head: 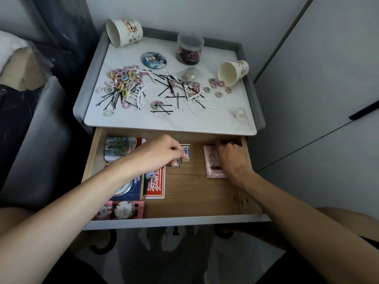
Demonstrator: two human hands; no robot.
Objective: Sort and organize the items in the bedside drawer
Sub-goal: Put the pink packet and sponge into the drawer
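Two bare forearms reach in from the near edge toward the open drawer [192, 193], which is pulled out from under the nightstand top [164, 123]. The left hand [164, 150] is over the drawer's middle, toward the back; its fingers are curled together and pinch a small white box [187, 151] with blue print. The right hand [233, 160] sits in the drawer's back right corner with its fingers curled into the shadow there; I cannot tell whether they hold anything; its heel lies over a pink packet [211, 160] that rests flat on the drawer floor.

Along the drawer's left side lie a leaf-patterned tin [117, 147] at the back, a blue pack [134, 188] partly under the left forearm, and a red card box [157, 185] just beside it; a pink tray [140, 210] occupies the drawer's front left corner.

Beyond the drawer, the top carries a scatter of pastel hair ties [125, 76], black bobby pins [170, 86] and white floss picks [141, 99], all mixed together; a round badge [154, 59] and a clear lidded jar [189, 48] stand farther back; two paper cups lie tipped on their sides, one [124, 31] at the far left corner, the other [233, 72] by the right edge with a few ties at its mouth.
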